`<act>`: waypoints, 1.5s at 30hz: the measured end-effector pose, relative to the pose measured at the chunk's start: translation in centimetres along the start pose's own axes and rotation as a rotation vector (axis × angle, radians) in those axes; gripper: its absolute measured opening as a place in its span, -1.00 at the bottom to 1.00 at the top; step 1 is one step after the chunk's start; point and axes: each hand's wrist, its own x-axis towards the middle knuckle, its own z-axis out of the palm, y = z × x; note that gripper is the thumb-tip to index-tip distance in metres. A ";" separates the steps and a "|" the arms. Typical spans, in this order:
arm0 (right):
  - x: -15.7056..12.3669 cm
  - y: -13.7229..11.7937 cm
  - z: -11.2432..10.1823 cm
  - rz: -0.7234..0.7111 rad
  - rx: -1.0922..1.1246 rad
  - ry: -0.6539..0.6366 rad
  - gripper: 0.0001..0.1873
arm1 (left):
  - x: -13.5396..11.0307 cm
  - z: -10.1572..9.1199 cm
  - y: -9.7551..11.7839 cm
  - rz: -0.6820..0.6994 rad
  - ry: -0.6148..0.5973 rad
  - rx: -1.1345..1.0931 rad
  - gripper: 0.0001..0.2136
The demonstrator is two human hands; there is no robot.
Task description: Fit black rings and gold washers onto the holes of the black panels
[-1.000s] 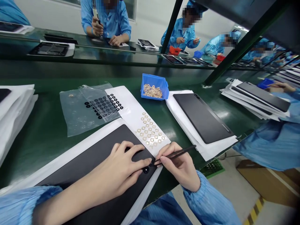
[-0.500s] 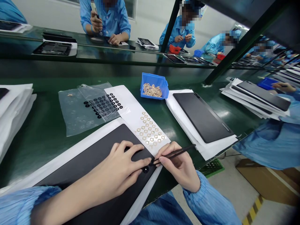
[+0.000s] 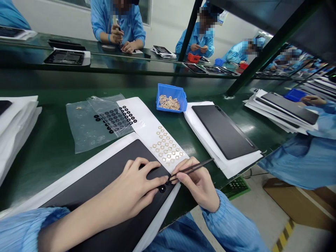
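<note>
A dark tablet back cover (image 3: 105,182) lies on white sheets at the near edge of the green belt. My left hand (image 3: 131,190) rests on it, fingers spread, the index tip pressing near its right corner beside a round black lens ring (image 3: 162,189). My right hand (image 3: 198,183) pinches black tweezers (image 3: 191,169), their tip meeting my left fingertip at the cover's corner. Just beyond lies a white strip (image 3: 151,131) carrying several tan rings and several black rings.
A blue bin (image 3: 172,97) of tan rings stands behind the strip, clear plastic bags (image 3: 89,122) to its left. Another dark cover (image 3: 223,131) lies on white sheets to the right. White stacks (image 3: 15,122) sit at far left. Other people in blue work across the belt and on the right.
Both hands stay at the cover's corner. The tweezers' tip and my right hand have shifted slightly left and up. The view has shifted a little.
</note>
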 end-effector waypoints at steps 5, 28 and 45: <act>0.0 0.1 -0.1 -0.022 0.104 -0.024 -0.97 | -0.2 0.1 0.0 0.013 0.011 0.001 -0.66; -0.2 0.3 -0.1 -0.104 -0.047 0.073 -0.90 | -0.2 0.3 -0.2 0.004 0.010 0.001 -0.64; 0.4 -0.5 -0.2 -0.133 -0.061 0.134 -0.85 | -0.2 0.2 -0.4 0.013 0.020 -0.041 -0.68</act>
